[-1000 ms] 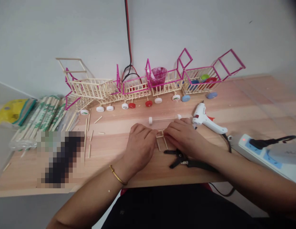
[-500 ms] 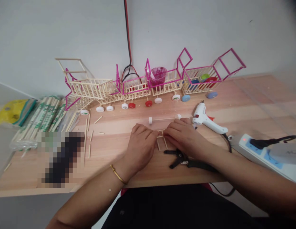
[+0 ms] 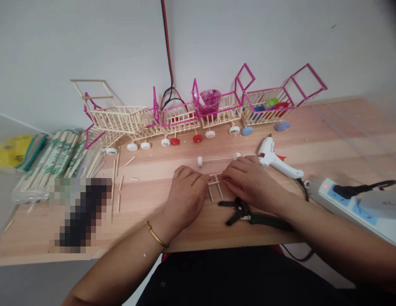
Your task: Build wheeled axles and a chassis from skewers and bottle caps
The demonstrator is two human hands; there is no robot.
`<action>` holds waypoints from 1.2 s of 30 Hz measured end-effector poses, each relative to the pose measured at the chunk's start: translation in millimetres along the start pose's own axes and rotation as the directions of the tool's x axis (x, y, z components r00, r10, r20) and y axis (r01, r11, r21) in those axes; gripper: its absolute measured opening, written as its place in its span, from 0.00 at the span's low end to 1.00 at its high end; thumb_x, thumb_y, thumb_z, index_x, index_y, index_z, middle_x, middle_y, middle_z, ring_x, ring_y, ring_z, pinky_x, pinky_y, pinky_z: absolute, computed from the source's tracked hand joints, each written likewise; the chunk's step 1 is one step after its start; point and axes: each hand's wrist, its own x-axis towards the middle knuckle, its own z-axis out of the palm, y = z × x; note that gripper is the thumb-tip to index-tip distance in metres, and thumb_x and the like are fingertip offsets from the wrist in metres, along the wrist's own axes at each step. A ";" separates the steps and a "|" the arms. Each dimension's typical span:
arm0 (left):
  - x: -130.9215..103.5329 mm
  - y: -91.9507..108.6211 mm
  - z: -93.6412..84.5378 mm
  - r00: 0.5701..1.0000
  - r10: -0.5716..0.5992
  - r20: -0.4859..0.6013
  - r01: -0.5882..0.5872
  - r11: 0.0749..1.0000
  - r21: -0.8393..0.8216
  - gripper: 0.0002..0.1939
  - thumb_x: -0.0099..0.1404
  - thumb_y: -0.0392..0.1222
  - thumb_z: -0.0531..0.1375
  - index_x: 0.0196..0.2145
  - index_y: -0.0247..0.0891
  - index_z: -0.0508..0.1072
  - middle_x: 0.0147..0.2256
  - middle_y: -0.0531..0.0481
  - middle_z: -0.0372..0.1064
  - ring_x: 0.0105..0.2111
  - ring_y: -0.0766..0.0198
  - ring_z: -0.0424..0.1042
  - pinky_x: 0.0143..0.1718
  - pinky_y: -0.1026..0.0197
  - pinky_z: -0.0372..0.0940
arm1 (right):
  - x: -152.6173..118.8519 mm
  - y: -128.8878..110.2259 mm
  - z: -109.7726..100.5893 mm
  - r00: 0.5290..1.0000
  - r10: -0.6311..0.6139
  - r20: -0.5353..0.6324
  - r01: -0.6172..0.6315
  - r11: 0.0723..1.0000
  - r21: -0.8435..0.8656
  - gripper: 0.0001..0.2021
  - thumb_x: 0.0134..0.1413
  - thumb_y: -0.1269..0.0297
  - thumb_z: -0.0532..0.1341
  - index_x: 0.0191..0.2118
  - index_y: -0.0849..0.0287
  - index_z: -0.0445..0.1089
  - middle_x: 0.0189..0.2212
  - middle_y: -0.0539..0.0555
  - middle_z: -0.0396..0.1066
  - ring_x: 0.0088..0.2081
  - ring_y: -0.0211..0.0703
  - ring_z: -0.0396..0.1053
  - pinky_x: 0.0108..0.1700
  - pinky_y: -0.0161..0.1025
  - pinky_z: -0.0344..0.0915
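A small frame of thin wooden sticks [image 3: 215, 182] lies between both hands on the wooden table [image 3: 146, 204]. My left hand [image 3: 186, 193] is closed at its left side, fingertips pressed together on the frame. My right hand [image 3: 247, 180], also closed, has its fingertips at the frame's right side and covers part of it. Just beyond the hands is an axle stick with a white wheel [image 3: 200, 161] at its left end. Below my right hand rests a pair of black pliers [image 3: 240, 212]. A white glue gun [image 3: 279, 161] lies to the right.
Several stick carts with purple trim [image 3: 268, 100] line the wall, one holding a purple-stained cup [image 3: 210, 103]. Left are wrapped stick bundles [image 3: 54, 157], loose sticks [image 3: 121, 182] and a blurred dark object [image 3: 84, 214]. A power strip [image 3: 347, 204] is at the right.
My right hand's fingers have shifted slightly away from my left hand, showing more of the frame's top. The whole view has moved a little.
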 end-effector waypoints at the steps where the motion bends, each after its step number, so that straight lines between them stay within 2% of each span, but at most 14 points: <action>1: -0.1 0.2 0.4 1.000 0.003 0.003 -0.003 1.000 -0.005 0.07 0.64 0.33 0.54 0.38 0.35 0.71 0.32 0.47 0.72 0.36 0.58 0.63 0.45 0.51 0.58 | -0.1 -0.2 0.7 1.000 -0.006 0.008 0.006 1.000 0.006 0.10 0.61 0.66 0.52 0.33 0.60 0.69 0.31 0.56 0.69 0.36 0.46 0.62 0.40 0.45 0.53; 7: 0.1 0.7 2.3 0.999 0.026 0.021 -0.026 0.999 -0.019 0.07 0.64 0.33 0.54 0.38 0.36 0.71 0.31 0.47 0.72 0.36 0.59 0.63 0.45 0.51 0.58 | -0.3 -1.5 5.1 0.998 -0.056 0.016 0.056 0.998 0.029 0.07 0.60 0.67 0.54 0.34 0.60 0.69 0.31 0.56 0.68 0.37 0.45 0.61 0.40 0.44 0.53; 16: 0.1 0.1 3.2 0.999 0.028 0.021 -0.027 0.999 -0.031 0.08 0.65 0.34 0.54 0.39 0.36 0.71 0.31 0.48 0.72 0.36 0.59 0.63 0.45 0.51 0.58 | 0.4 -1.7 6.2 0.999 -0.050 0.018 0.050 0.999 0.015 0.08 0.60 0.67 0.53 0.32 0.60 0.68 0.31 0.55 0.68 0.36 0.44 0.60 0.40 0.43 0.53; 25: 2.2 -1.1 -0.6 1.000 -0.016 -0.018 0.015 0.999 -0.044 0.07 0.64 0.33 0.54 0.38 0.36 0.71 0.33 0.46 0.71 0.37 0.58 0.63 0.43 0.52 0.59 | -0.7 2.6 2.0 1.000 0.009 -0.017 -0.009 1.000 0.005 0.09 0.61 0.65 0.53 0.33 0.59 0.69 0.30 0.55 0.69 0.36 0.46 0.63 0.41 0.45 0.53; 30: 2.3 -0.8 -0.3 1.000 -0.020 -0.018 0.020 0.999 -0.044 0.07 0.65 0.33 0.54 0.37 0.36 0.71 0.33 0.46 0.71 0.36 0.58 0.63 0.43 0.52 0.59 | -1.4 5.1 2.1 1.000 0.029 -0.011 -0.029 1.000 -0.009 0.07 0.59 0.65 0.54 0.32 0.60 0.66 0.31 0.55 0.68 0.35 0.46 0.62 0.40 0.43 0.52; 36: 2.3 -0.8 -1.1 0.999 -0.041 -0.032 0.040 0.999 -0.036 0.06 0.64 0.34 0.54 0.36 0.36 0.71 0.33 0.46 0.71 0.36 0.58 0.62 0.42 0.52 0.59 | -2.1 8.5 1.0 0.997 0.045 -0.055 -0.044 0.999 0.014 0.07 0.58 0.63 0.55 0.30 0.58 0.62 0.29 0.54 0.66 0.34 0.46 0.61 0.39 0.43 0.54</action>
